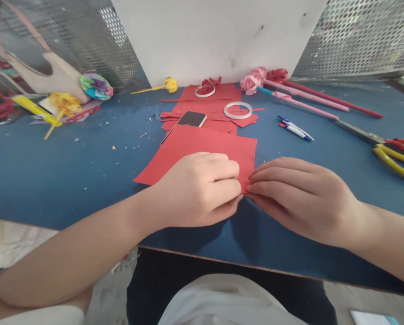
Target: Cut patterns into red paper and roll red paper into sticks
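A sheet of red paper is held a little above the blue table, its left corner reaching past my left wrist. My left hand grips the sheet near its lower right corner, fingers curled over it. Close beside it, my right hand pinches the same corner between thumb and fingertips. The two sets of fingertips nearly meet there, and they hide the very edge of the paper. Behind the sheet, a smartphone lies partly covered by it.
Red paper strips and sheets lie at the back with two tape rolls. Right of them are pens, paper flowers on long stems and scissors. A bag and more paper flowers stand at left.
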{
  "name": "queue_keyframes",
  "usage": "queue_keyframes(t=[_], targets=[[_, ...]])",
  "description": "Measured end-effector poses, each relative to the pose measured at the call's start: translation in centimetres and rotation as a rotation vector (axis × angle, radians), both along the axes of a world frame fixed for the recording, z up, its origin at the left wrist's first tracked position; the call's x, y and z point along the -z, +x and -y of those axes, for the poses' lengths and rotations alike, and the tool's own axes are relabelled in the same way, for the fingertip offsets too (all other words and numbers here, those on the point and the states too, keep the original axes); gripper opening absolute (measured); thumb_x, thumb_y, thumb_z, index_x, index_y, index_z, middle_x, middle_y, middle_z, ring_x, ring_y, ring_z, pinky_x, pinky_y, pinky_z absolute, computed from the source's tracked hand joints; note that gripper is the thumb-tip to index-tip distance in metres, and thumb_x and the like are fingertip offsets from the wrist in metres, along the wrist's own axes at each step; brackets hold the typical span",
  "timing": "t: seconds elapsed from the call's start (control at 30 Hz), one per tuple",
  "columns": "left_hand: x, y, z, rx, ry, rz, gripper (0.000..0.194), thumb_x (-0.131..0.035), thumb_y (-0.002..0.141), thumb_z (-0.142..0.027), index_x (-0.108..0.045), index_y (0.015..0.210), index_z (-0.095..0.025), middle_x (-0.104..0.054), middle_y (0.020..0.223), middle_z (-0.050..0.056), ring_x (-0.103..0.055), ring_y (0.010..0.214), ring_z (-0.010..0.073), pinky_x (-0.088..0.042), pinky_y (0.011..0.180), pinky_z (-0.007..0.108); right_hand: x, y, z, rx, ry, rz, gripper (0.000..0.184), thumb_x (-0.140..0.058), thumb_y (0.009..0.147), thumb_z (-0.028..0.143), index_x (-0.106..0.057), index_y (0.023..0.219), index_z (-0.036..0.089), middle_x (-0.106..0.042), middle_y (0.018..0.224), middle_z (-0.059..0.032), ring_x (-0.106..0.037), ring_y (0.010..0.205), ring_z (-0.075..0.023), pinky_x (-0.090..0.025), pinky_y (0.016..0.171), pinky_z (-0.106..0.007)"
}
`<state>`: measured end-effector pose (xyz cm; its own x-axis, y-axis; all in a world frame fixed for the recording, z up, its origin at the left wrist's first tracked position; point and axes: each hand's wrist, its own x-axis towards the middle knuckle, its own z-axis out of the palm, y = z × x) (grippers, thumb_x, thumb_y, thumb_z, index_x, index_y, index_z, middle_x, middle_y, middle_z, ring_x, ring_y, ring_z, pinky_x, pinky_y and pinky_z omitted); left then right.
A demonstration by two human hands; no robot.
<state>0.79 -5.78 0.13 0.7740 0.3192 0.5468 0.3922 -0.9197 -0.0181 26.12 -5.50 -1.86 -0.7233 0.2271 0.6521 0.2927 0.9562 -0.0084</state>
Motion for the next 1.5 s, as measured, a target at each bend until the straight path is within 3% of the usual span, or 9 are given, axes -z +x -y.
queue_keyframes(t=[0.37, 0.8, 1.03, 1.5], targets=[[-0.9, -0.3, 0.2, -0.05, 0.083, -0.1, 0.023, -0.066, 0.1, -0.023, -0.069, 0.077, -0.02, -0.071, 0.08, 0.003, -0.058, 0.074, 0.0167, -0.048, 0.065, 0.034, -0.3, 0.1, -0.3, -0.009, -0.007, 0.062, 0.01, -0.069, 0.1, 0.01, -0.071, 0.11, 0.009, -0.079, 0.104, -0.0147, -0.077, 0.094, -0.0278, -0.064, 0.085, -0.045], [-1.2, -0.4, 0.0, 0.006, -0.023, -0.058, 0.02, -0.066, 0.099, -0.016, -0.067, 0.079, -0.018, -0.07, 0.081, 0.004, -0.053, 0.073, 0.0161, -0.049, 0.067, 0.035, -0.4, -0.2, -0.4, -0.013, -0.034, 0.02, 0.008, -0.072, 0.097, 0.012, -0.071, 0.105, 0.012, -0.078, 0.101, -0.013, -0.075, 0.092, -0.0266, -0.064, 0.085, -0.044], [-1.1, -0.4, 0.0, 0.009, -0.021, -0.045, 0.018, -0.065, 0.1, -0.017, -0.067, 0.082, -0.02, -0.072, 0.084, 0.004, -0.055, 0.073, 0.0158, -0.05, 0.069, 0.035, -0.3, -0.4, -0.2, 0.011, -0.074, -0.028, 0.008, -0.072, 0.097, 0.011, -0.071, 0.104, 0.013, -0.077, 0.103, -0.0133, -0.073, 0.093, -0.0256, -0.063, 0.089, -0.042], [-1.0, -0.1, -0.1, -0.032, 0.013, -0.04, 0.018, -0.064, 0.1, -0.019, -0.069, 0.083, -0.021, -0.072, 0.087, 0.005, -0.058, 0.075, 0.0174, -0.053, 0.068, 0.036, -0.6, -0.1, 0.0, 0.036, 0.006, -0.001, 0.01, -0.072, 0.097, 0.01, -0.073, 0.106, 0.013, -0.08, 0.104, -0.0119, -0.077, 0.095, -0.0265, -0.065, 0.09, -0.042]])
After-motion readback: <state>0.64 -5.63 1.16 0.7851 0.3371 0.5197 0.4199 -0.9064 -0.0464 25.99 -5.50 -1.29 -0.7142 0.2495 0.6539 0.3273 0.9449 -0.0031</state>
